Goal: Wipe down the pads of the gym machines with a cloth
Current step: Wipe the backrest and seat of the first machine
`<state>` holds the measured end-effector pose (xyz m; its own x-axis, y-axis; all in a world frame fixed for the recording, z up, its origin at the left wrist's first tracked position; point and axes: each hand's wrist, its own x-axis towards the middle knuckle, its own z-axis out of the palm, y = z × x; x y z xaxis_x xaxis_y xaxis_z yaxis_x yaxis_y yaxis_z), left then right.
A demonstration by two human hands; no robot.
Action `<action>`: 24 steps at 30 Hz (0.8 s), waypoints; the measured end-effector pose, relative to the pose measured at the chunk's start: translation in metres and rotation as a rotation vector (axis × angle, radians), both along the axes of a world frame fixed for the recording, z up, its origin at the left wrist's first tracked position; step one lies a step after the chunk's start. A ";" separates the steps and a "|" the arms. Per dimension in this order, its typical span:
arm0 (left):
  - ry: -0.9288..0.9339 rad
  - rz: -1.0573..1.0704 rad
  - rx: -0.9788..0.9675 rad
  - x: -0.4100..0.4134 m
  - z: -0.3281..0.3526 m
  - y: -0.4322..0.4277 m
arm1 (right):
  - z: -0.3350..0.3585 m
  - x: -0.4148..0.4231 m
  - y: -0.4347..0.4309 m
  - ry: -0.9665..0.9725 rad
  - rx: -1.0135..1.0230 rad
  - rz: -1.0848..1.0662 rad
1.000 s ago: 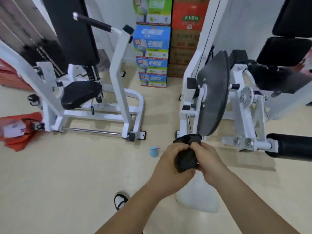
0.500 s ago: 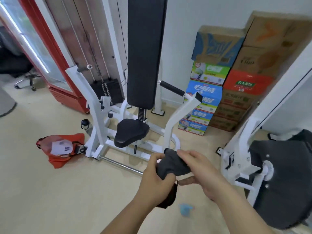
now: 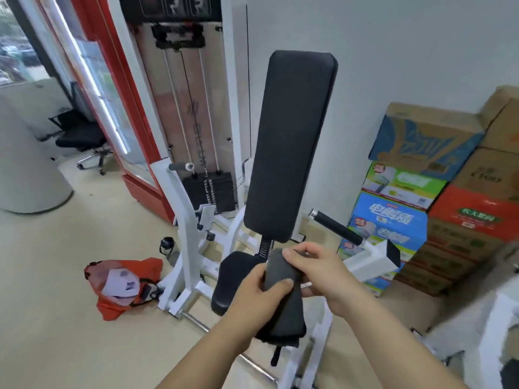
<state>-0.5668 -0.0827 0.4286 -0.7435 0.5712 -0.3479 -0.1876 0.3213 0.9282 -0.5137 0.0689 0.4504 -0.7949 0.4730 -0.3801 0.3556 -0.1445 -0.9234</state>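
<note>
A dark grey cloth (image 3: 282, 301) hangs folded between both my hands in front of a white gym machine. My left hand (image 3: 252, 299) grips its left side with the thumb on top. My right hand (image 3: 320, 273) pinches its upper edge. Straight ahead stands the machine's tall black back pad (image 3: 292, 141), upright. Below it is the black seat pad (image 3: 233, 276), partly hidden by my left hand and the cloth.
A black-gripped handle (image 3: 337, 227) juts from the white arm on the right. Stacked cardboard boxes (image 3: 421, 197) stand against the right wall. A red bag (image 3: 123, 284) lies on the floor at left. The weight stack (image 3: 207, 189) and a red door frame (image 3: 106, 88) are behind.
My view has swung up and left from the disc machine to the seat machine, now closer. Both hands kept hold of the cloth and reworked its fold.
</note>
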 end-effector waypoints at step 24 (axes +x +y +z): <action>0.357 -0.058 0.135 -0.510 0.070 0.276 | 0.112 -0.421 0.267 0.010 0.568 -0.542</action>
